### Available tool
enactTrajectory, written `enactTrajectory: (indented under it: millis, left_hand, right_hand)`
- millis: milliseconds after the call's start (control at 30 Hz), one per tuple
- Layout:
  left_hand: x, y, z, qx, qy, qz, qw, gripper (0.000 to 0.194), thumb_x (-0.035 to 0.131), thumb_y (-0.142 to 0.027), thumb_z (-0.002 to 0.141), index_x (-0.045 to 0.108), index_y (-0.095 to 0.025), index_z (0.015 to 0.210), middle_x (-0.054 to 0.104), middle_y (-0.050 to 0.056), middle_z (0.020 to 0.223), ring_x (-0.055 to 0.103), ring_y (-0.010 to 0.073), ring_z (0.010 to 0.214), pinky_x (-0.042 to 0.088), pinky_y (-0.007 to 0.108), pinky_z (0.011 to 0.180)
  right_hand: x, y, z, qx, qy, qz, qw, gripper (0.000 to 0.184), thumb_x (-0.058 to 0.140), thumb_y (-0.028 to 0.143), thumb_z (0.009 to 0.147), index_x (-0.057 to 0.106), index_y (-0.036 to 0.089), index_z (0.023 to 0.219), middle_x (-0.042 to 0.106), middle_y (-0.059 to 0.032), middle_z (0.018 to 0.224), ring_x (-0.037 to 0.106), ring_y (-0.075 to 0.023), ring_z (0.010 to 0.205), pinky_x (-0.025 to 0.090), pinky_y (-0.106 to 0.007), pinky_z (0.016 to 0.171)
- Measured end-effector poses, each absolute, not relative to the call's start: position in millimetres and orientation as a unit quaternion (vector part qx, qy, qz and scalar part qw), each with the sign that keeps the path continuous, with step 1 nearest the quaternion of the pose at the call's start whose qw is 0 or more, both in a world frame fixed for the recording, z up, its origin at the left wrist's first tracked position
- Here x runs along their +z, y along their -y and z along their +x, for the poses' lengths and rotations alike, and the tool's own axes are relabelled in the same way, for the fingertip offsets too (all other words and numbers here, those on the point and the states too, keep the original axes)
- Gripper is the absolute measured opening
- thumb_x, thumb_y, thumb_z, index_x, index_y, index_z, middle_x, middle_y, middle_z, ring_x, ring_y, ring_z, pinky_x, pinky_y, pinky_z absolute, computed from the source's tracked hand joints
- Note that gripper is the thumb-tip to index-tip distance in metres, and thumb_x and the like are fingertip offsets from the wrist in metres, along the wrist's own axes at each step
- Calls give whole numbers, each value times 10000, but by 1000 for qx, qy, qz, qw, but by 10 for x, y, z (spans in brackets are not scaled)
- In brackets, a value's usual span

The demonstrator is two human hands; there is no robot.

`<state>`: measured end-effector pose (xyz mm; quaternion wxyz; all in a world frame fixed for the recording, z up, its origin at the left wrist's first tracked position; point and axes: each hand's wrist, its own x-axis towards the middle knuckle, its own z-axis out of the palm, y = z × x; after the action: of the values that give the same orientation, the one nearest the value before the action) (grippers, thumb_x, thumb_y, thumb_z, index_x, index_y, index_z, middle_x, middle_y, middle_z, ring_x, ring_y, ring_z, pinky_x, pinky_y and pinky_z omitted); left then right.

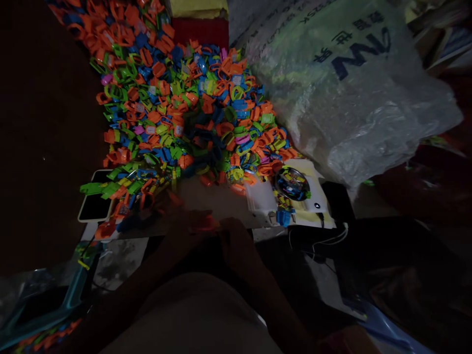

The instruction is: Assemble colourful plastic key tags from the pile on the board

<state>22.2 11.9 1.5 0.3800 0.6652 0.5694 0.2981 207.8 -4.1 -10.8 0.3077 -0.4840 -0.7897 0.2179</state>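
Note:
In dim light at the near edge of the work surface, my left hand (pixel 186 228) is closed on an orange plastic toy watch (pixel 204 222). The piece's exact shape is blurred by darkness. My right hand (pixel 235 241) meets its right end with fingers curled in; the fingertips are mostly hidden. Beyond both hands spreads a large heap of plastic toy watches (pixel 158 115) in orange, green, blue, yellow and a little pink. A smaller pile of colourful pieces (pixel 129 191) lies left of my left hand, partly over a phone (pixel 95 206).
On the right a round metal bowl (pixel 292 184) holds small coloured parts, beside a white device (pixel 316 196) with a cable. A large clear plastic bag (pixel 354 108) bulges at the back right. A red box (pixel 201 32) stands behind the heap. Lower left is a teal plastic frame (pixel 70 295).

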Motion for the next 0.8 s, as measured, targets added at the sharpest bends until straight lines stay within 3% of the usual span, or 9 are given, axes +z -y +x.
enactTrajectory:
  millis: [167, 300, 467, 567, 667, 800]
  left_hand:
    - [-66, -71, 209, 231, -579, 650, 434, 426, 659, -417, 788, 683, -186, 1146, 720, 74, 1076, 656, 241, 985, 499, 345, 881]
    - [-117, -64, 184, 186, -577, 628, 487, 426, 647, -439, 791, 687, -182, 1128, 713, 70, 1114, 663, 236, 998, 512, 322, 871]
    - [-170, -186, 30, 222, -600, 687, 344, 344, 673, -415, 789, 709, -205, 1060, 724, 75, 1040, 658, 259, 975, 507, 387, 893]
    - [-120, -321, -167, 264, -635, 680, 254, 363, 672, -410, 800, 683, -203, 1098, 697, 101, 1081, 640, 282, 1009, 503, 430, 903]
    - [60, -451, -408, 277, -665, 662, 206, 438, 623, -461, 834, 637, -197, 1184, 655, 115, 1170, 610, 301, 1070, 495, 445, 912]
    - [311, -594, -692, 290, -685, 664, 76, 470, 557, -521, 866, 619, -210, 1213, 664, 89, 1161, 597, 289, 1085, 458, 435, 958]
  right_hand:
    - [-26, 59, 2059, 142, 844, -503, 117, 95, 503, 186, 905, 594, 168, 885, 649, -78, 826, 576, -211, 776, 411, -322, 687]
    - [-35, 64, 2010, 172, 862, -470, 76, 151, 479, 231, 922, 621, 184, 943, 682, -61, 798, 609, -197, 718, 377, -304, 612]
    - [-277, -244, 2033, 196, 849, -468, 148, 147, 573, 320, 884, 646, 232, 975, 703, -61, 886, 629, -223, 820, 440, -335, 712]
    - [-492, -673, 2146, 180, 816, -513, 196, 341, 630, 395, 855, 623, 210, 1142, 676, -78, 1094, 601, -239, 1016, 427, -364, 873]
    - [-648, -1069, 2223, 89, 750, -636, 161, 305, 593, 384, 885, 650, 240, 1149, 624, -125, 1181, 532, -305, 1112, 372, -438, 888]
    - [-761, -1297, 2181, 3, 740, -661, 126, 267, 504, 367, 933, 675, 235, 1090, 634, -137, 1046, 531, -297, 1018, 351, -427, 824]
